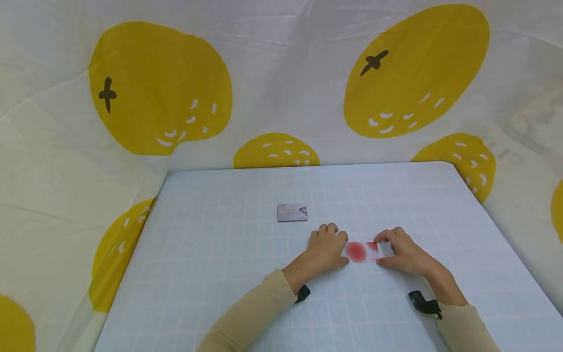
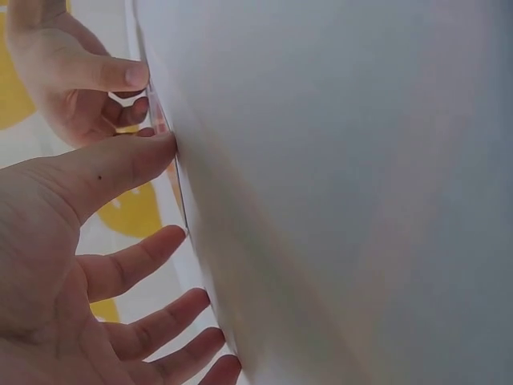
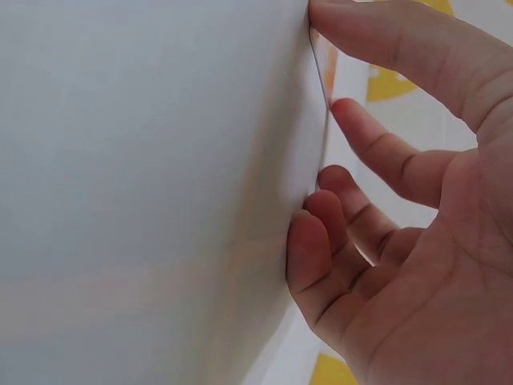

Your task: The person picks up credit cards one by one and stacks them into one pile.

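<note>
A small white card (image 1: 362, 252) printed with red round shapes lies flat between both hands on the table. At its left end my left hand (image 1: 324, 249) holds the two corners between thumb and index finger. The other left fingers (image 2: 164, 325) are spread, their tips at the tabletop. From the opposite end my right hand (image 1: 405, 254) grips the card's right corners the same way. In the right wrist view, the remaining right fingers (image 3: 309, 249) bend down against the table, and only a thin edge of the card shows.
A grey bank-style card (image 1: 292, 213) lies farther back on the table, left of the hands. Pale gridded cloth covers the table (image 1: 211, 274). Behind and beside it hangs a white curtain (image 1: 281, 68) with yellow fruit prints. Black camera mounts sit at both wrists.
</note>
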